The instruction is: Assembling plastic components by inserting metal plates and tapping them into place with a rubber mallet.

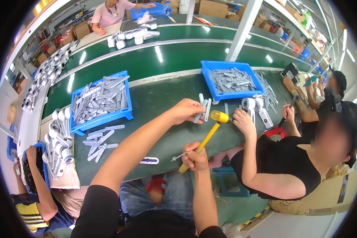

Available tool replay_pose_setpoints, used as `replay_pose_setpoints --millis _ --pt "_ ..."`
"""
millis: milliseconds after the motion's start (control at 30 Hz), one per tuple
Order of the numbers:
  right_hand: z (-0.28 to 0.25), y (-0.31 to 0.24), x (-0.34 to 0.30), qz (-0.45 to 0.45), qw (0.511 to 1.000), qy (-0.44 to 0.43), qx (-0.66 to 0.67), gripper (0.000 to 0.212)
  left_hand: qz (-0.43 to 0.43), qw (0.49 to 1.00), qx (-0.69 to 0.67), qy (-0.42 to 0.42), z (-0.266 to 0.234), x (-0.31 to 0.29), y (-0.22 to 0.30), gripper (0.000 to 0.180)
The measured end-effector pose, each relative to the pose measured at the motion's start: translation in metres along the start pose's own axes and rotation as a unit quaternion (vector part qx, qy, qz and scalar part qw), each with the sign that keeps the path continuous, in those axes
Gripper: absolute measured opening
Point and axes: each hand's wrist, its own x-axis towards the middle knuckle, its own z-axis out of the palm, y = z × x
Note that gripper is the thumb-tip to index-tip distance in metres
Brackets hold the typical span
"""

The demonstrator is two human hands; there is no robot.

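My left hand (186,111) is stretched over the dark green work surface, its fingertips closed on a flat grey strip (197,118). Beside those fingers are a few similar strips, one of them a longer grey strip (208,110). Closer to me, my right hand (196,158) grips a mallet with a yellow handle (209,137) and a yellow head (219,116). A thin metal piece (179,156) juts out at the fingers of this hand. Left of it, a white-edged strip with a dark slot (149,160) lies near the front edge.
Blue trays of grey strips stand at left (129,113) and right (226,96). Loose strips (101,139) and stacked white round-headed parts (58,146) lie at left. A co-worker's hand (245,123) is close by the mallet, near white parts (261,113). Beyond runs a green conveyor (166,55).
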Motion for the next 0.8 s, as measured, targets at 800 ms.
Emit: replay_pose_setpoints --millis 800 --pt "-0.004 0.000 0.000 0.020 0.999 -0.035 0.026 0.013 0.291 0.781 0.553 0.021 0.082 0.079 -0.004 0.026"
